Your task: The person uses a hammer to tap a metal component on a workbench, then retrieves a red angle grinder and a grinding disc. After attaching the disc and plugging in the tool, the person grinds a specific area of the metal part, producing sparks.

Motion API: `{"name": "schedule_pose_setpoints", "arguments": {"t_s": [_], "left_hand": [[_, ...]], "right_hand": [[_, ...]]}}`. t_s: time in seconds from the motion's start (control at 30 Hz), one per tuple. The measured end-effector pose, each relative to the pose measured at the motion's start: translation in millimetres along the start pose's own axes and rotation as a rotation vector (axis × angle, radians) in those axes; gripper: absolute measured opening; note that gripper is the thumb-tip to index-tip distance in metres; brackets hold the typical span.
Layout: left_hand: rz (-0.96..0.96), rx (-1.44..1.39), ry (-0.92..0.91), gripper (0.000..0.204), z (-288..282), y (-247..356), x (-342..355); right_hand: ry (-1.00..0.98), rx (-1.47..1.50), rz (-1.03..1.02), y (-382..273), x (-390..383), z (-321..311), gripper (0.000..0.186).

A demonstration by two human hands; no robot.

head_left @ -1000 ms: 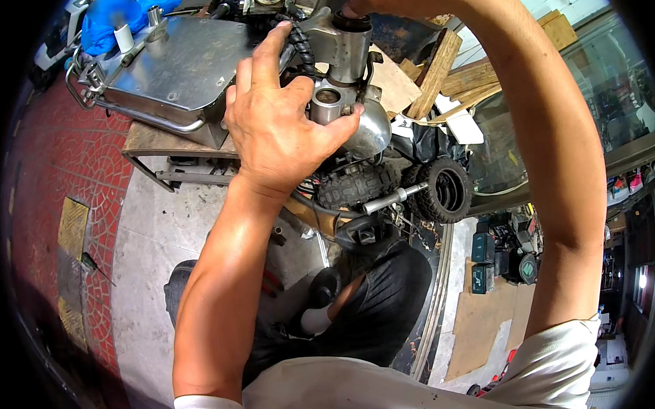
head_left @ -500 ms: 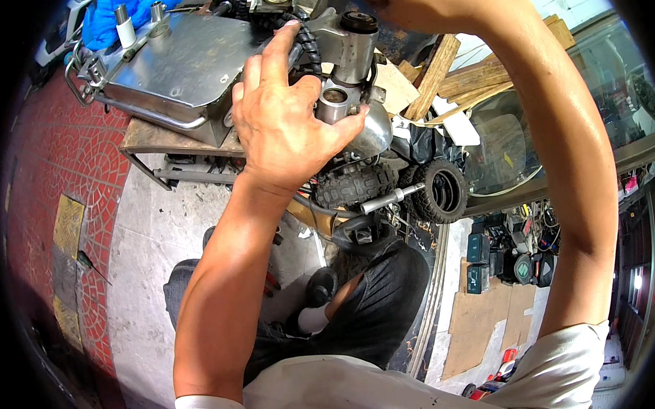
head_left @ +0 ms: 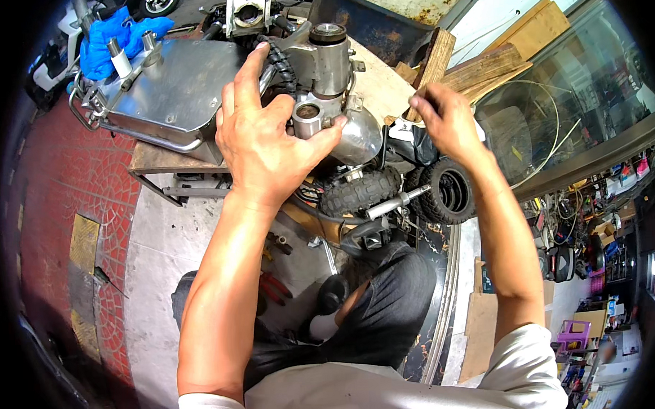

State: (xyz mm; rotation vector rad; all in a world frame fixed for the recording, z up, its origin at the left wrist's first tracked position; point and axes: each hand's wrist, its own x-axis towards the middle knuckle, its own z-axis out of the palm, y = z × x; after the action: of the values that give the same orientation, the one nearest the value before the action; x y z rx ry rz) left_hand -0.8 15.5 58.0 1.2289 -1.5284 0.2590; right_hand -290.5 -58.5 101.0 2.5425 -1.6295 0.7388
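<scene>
My left hand (head_left: 257, 146) is braced on a steel steering-column assembly (head_left: 330, 73), thumb against a short open cylinder (head_left: 303, 126) and fingers spread along its left side, by a spiral-wrapped hose (head_left: 283, 65). A dark ring (head_left: 328, 32) tops the taller cylinder, and a rounded metal mudguard (head_left: 365, 138) curves below over a knobby tire (head_left: 359, 191). My right hand (head_left: 447, 124) is off the assembly to its right, fingers curled near the thumb; whether something small is between them I cannot make out.
A steel box (head_left: 164, 80) with a blue bag (head_left: 109, 46) rests on a bench (head_left: 144, 159). Planks (head_left: 492, 72) lie beside a glass panel (head_left: 584, 109). Loose tires (head_left: 446, 189), red-handled pliers (head_left: 272, 286) and a screwdriver (head_left: 103, 276) are lower down.
My right hand has come down and rightward from the top of the taller cylinder, leaving its dark ring uncovered. My left hand stays on the assembly; the view has shifted slightly.
</scene>
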Motion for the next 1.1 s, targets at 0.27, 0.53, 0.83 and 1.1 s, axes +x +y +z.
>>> {"name": "schedule_pose_setpoints", "arguments": {"t_s": [0.27,0.53,0.83,1.1], "left_hand": [[0.011,0.075,0.01,0.049,2,8,1],[0.036,0.136,0.073,0.062,19,32,-4],[-0.03,0.197,-0.063,0.064,17,42,-3],[-0.02,0.159,-0.132,0.05,8,42,-2]], "right_hand": [[0.198,0.434,0.39,28,-69,63,0.044],[0.336,0.84,0.647,46,-121,160,0.038],[0.195,0.888,0.652,40,-124,169,0.032],[0.201,0.845,0.602,32,-120,174,0.031]]}}
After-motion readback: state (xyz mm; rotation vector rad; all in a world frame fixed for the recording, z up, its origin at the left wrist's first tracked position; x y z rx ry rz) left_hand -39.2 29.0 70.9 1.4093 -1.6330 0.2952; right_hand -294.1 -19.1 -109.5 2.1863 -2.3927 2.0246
